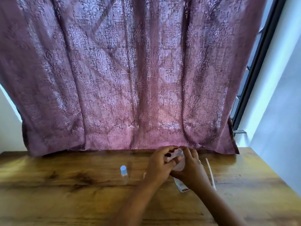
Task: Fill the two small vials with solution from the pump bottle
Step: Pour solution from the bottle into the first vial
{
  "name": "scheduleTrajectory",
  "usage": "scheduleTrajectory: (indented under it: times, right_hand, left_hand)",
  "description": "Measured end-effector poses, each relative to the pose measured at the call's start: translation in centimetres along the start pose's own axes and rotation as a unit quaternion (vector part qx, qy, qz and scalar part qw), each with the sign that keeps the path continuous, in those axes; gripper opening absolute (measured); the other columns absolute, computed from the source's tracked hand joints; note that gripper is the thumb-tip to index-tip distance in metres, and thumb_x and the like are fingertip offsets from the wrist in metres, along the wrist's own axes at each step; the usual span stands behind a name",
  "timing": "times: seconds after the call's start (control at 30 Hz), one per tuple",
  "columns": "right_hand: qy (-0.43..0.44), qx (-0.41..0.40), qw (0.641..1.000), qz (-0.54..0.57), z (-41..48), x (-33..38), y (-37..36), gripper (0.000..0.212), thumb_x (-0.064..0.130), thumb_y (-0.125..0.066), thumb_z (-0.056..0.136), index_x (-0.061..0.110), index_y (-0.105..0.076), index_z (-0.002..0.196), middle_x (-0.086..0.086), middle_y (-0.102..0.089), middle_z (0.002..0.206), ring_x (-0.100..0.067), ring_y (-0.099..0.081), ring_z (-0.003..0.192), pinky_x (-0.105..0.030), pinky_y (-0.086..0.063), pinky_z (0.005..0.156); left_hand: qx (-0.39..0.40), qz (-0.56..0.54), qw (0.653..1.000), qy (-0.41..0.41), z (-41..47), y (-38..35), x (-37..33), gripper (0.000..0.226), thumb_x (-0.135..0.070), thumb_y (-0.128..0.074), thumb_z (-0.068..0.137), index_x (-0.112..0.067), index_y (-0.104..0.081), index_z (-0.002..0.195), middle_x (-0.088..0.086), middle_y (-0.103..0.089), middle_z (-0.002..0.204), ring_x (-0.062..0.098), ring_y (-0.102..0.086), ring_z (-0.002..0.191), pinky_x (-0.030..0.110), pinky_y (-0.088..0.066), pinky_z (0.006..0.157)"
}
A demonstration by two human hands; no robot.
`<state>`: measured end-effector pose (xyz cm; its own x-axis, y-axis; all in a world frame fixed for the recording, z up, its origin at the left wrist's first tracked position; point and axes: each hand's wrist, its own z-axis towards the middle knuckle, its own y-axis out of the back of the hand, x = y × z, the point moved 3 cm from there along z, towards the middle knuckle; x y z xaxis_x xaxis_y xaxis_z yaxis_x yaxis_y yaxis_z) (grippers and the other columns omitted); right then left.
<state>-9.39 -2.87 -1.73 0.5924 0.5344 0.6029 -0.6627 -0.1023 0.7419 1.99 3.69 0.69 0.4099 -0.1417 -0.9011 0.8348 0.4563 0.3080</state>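
Observation:
My right hand (191,168) wraps the body of a clear pump bottle (180,162), which is tilted with its labelled base (182,187) near the table and towards me. The fingers of my left hand (160,163) close round the bottle's upper end; blur and fingers hide what sits there. One small clear vial (123,174) with a pale blue cap stands upright on the table, left of my hands and apart from them. Just behind my left wrist shows a small pale object (144,175), too hidden to identify.
A thin white tube (211,174) lies on the wooden table (65,185) right of my right hand. A purple patterned curtain (130,79) hangs down to the table's far edge. A window frame (254,79) and white wall are at right.

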Motion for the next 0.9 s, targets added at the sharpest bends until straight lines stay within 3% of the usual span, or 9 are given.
scheduleTrajectory:
  times: [0.17,0.33,0.4,0.5,0.6,0.73,0.83,0.9]
  right_hand:
    - [0.000,-0.025,1.000,-0.009,-0.7,0.1,-0.3,0.083,0.056,-0.075,0.059,0.030,-0.032,0.124,0.000,-0.038,0.127,-0.024,-0.055,0.103,-0.038,-0.054,0.075]
    - [0.003,-0.048,0.999,-0.017,-1.0,0.8,-0.7,0.073,0.061,-0.067,0.061,0.027,-0.039,0.119,-0.001,-0.042,0.121,-0.027,-0.056,0.097,-0.039,-0.052,0.071]
    - [0.003,-0.059,0.998,-0.026,-1.0,1.1,-1.0,0.073,0.063,-0.067,0.060,0.028,-0.041,0.118,-0.001,-0.043,0.121,-0.028,-0.057,0.095,-0.038,-0.051,0.069]
    - [0.005,-0.043,0.996,-0.079,-1.2,1.9,-1.8,0.073,0.049,-0.074,0.061,0.027,-0.041,0.121,-0.002,-0.040,0.128,-0.030,-0.055,0.100,-0.034,-0.046,0.070]
    - [0.021,-0.035,0.989,-0.139,-1.4,2.8,-2.5,0.073,0.045,-0.077,0.058,0.027,-0.043,0.120,-0.005,-0.042,0.127,-0.032,-0.058,0.095,-0.037,-0.048,0.069]
    - [0.054,-0.058,0.975,-0.207,-1.1,3.4,-3.3,0.069,0.043,-0.080,0.047,0.027,-0.048,0.105,-0.007,-0.053,0.108,-0.030,-0.061,0.082,-0.037,-0.051,0.059]
    - [0.074,-0.057,0.966,-0.243,-0.8,3.9,-4.2,0.062,0.042,-0.079,0.049,0.027,-0.048,0.101,-0.008,-0.054,0.103,-0.030,-0.060,0.084,-0.037,-0.051,0.064]
    - [0.078,-0.041,0.958,-0.273,-0.5,3.9,-5.0,0.063,0.037,-0.079,0.048,0.026,-0.049,0.102,-0.010,-0.056,0.103,-0.032,-0.060,0.086,-0.039,-0.052,0.066]
  left_hand:
    - [-0.037,-0.042,0.998,0.017,-0.6,0.2,1.1,0.055,-0.019,-0.077,0.076,-0.028,-0.052,0.124,-0.002,-0.062,0.103,0.011,-0.062,0.094,0.017,-0.053,0.078]
    - [-0.059,-0.047,0.995,0.061,-1.2,2.2,3.9,0.053,-0.015,-0.078,0.074,-0.027,-0.054,0.120,0.000,-0.064,0.109,0.015,-0.063,0.098,0.031,-0.057,0.081]
    - [-0.077,-0.039,0.993,0.084,-1.5,3.2,4.9,0.053,-0.007,-0.076,0.075,-0.024,-0.052,0.119,-0.004,-0.063,0.106,0.014,-0.062,0.097,0.021,-0.055,0.074]
    - [-0.086,-0.031,0.989,0.120,-2.4,4.6,6.5,0.049,-0.004,-0.072,0.078,-0.021,-0.052,0.119,-0.005,-0.062,0.109,0.006,-0.058,0.094,0.008,-0.048,0.063]
    - [-0.091,-0.024,0.980,0.174,-3.4,5.7,8.8,0.048,-0.007,-0.070,0.079,-0.020,-0.052,0.122,-0.004,-0.060,0.115,0.005,-0.057,0.093,0.007,-0.046,0.057]
    - [-0.069,0.017,0.975,0.209,-4.3,6.3,11.3,0.048,-0.013,-0.072,0.079,-0.023,-0.052,0.121,-0.002,-0.061,0.119,0.006,-0.057,0.091,0.019,-0.049,0.073]
    - [-0.027,0.045,0.975,0.216,-4.4,6.3,12.8,0.055,-0.018,-0.072,0.080,-0.021,-0.049,0.129,-0.001,-0.059,0.123,0.009,-0.055,0.097,0.011,-0.042,0.066]
    - [-0.004,0.057,0.975,0.214,-4.4,5.9,13.6,0.058,-0.024,-0.073,0.079,-0.021,-0.048,0.131,-0.002,-0.057,0.126,0.009,-0.056,0.100,0.012,-0.043,0.070]
